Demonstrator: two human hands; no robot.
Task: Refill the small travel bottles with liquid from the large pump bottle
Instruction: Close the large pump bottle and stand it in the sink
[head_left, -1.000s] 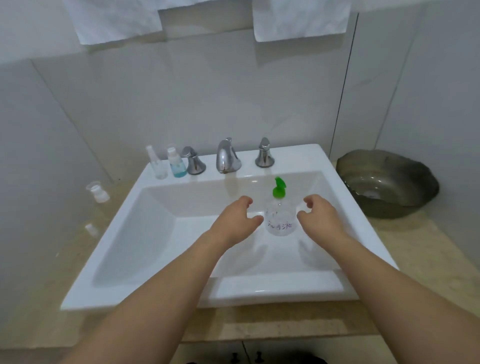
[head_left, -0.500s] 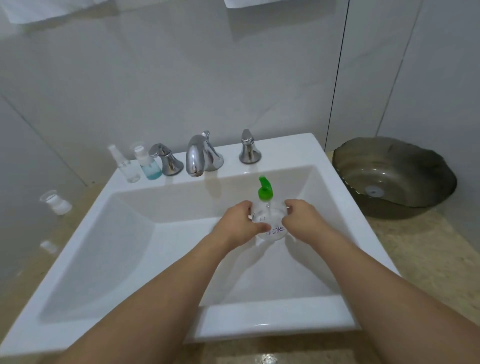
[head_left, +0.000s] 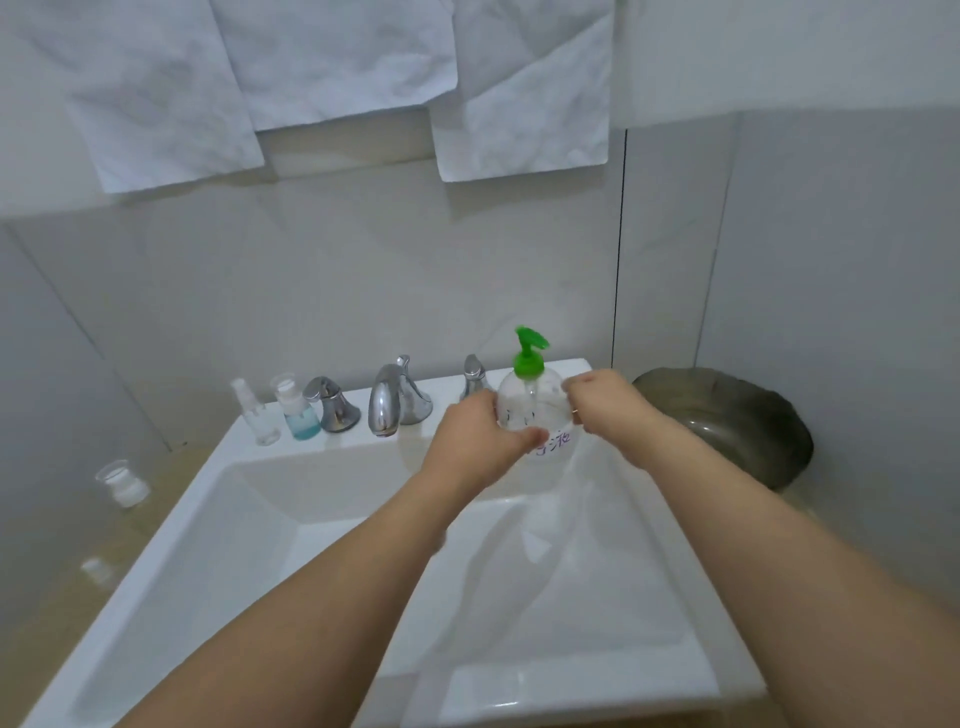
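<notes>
The large clear pump bottle (head_left: 530, 402) with a green pump head is held up above the white sink (head_left: 291, 499), between both hands. My left hand (head_left: 480, 441) grips its left side, thumb across the front over the handwritten label. My right hand (head_left: 605, 402) grips its right side. Two small travel bottles stand on the sink's back ledge at the left: a clear spray bottle (head_left: 254, 415) and a bottle with blue liquid (head_left: 297, 410).
A chrome faucet (head_left: 392, 400) with two handles sits on the back ledge. A dark bowl (head_left: 737, 421) rests on the counter to the right. A small clear jar (head_left: 122, 483) and a small cap (head_left: 96, 569) lie on the counter at the left. White cloths hang above.
Both hands closed around the pump bottle in the sink basin and lifted it up toward the back ledge. The camera tilted upward.
</notes>
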